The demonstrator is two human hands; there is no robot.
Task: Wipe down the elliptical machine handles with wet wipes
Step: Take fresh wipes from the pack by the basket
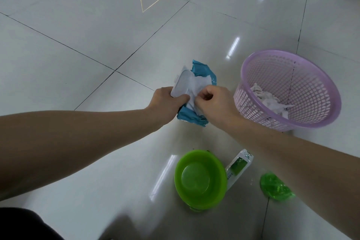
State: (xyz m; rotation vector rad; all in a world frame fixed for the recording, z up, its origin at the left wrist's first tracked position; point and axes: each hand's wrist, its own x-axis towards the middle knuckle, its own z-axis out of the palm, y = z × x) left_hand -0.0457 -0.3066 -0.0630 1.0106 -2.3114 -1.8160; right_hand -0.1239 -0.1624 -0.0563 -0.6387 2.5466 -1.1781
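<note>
Glossy white tiled floor [78, 25] below me, one blue soft-plastic wet-wipe pack [204, 72] gripped in my curled left hand [167, 101], my right hand [216, 101] pinching one white wipe [196, 85] at its opening, one pink mesh basket [303, 76], one green plastic bowl [176, 177].

The wipes pack [202, 71] is between the hands: the left hand [167, 101] grips its left side and the right hand [216, 101] pinches a wipe [196, 85] at its opening. Just to the right, the basket [253, 107] stands on the floor [78, 45] with crumpled wipes [270, 100] inside. Nearer the person sits the bowl [196, 179], a flat packet [238, 165] against its right rim and a crumpled bag [274, 187] farther right.
</note>
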